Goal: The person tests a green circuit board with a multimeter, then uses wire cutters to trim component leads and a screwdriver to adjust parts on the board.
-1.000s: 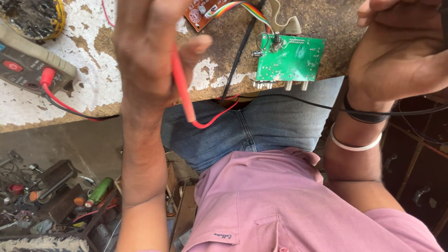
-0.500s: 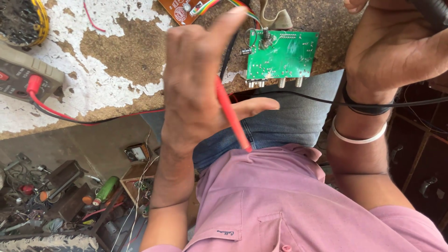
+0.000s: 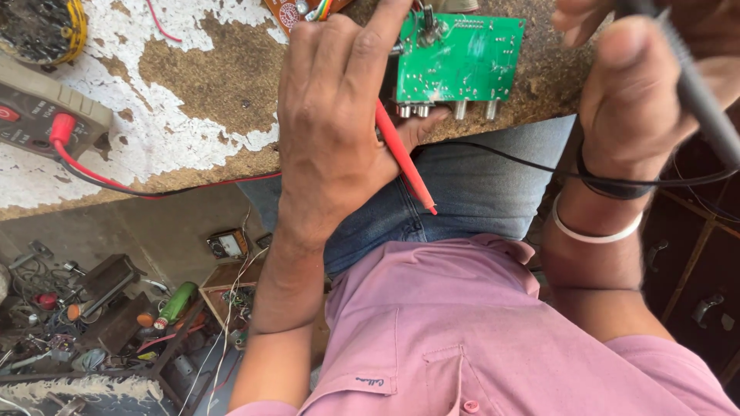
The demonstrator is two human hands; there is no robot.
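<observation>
left hand (image 3: 331, 131) is wrapped round a red probe (image 3: 405, 158), pinched between thumb and fingers with the tip pointing down toward the lap, away from the green circuit board (image 3: 461, 60). index finger stretches up onto the board's left edge. right hand (image 3: 640, 92) is clamped on a black probe (image 3: 697, 92) at the top right corner of the view, its black lead (image 3: 501, 154) trailing under the board and looping round the wrist

what'd worry me: the board sits right on the near edge of the tabletop (image 3: 200, 92) with its knob shafts hanging over, so one nudge from that finger and it probably drops into the lap. the red tip is aimed the wrong way too, so swinging it round could easily scrape across solder joints and bridge two of them. the lead round the wrist could snag and yank something

further out, the tabletop is rough brown with flaking white paint. a multimeter (image 3: 42, 115) sits at the left edge with a red lead (image 3: 116, 183) plugged in. a second brown board (image 3: 297, 9) pokes in at the far edge. the floor (image 3: 100, 323) below left is a jumble of tools, wires and parts, dim cabinet on the right
</observation>
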